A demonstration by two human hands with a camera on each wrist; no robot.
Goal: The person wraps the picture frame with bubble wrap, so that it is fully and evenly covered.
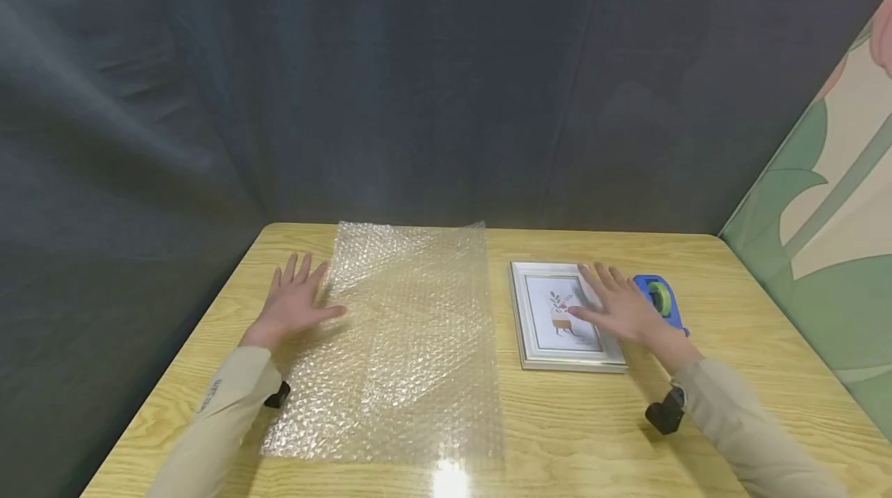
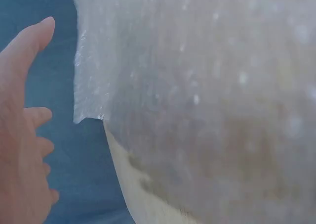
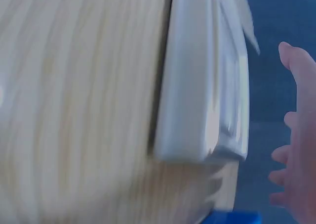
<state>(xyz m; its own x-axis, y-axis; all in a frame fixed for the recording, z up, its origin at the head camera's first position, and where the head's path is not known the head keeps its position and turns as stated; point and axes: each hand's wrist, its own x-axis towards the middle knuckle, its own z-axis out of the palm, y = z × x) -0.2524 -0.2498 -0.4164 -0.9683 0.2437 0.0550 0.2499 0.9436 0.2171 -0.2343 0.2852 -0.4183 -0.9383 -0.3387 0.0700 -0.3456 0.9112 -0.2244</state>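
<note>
A sheet of bubble wrap (image 1: pixel 411 343) lies flat over the left-centre of the table. My left hand (image 1: pixel 289 308), fingers spread, hovers at its left edge, thumb over the wrap; in the left wrist view that hand (image 2: pixel 22 120) is apart from the sheet (image 2: pixel 197 85). To the right lies a white picture frame (image 1: pixel 526 355) with a plant print inside. Above its right side is my right hand (image 1: pixel 616 308), fingers spread and holding nothing. The right wrist view shows the frame's side (image 3: pixel 187 95) with a gap to the hand (image 3: pixel 303 145).
A blue tape dispenser (image 1: pixel 672 312) with a greenish roll sits just right of the frame, partly behind the right hand. The wooden table (image 1: pixel 571 428) ends at a dark curtain (image 1: pixel 432 80) behind and on the left. A leaf-patterned wall (image 1: pixel 822 250) stands on the right.
</note>
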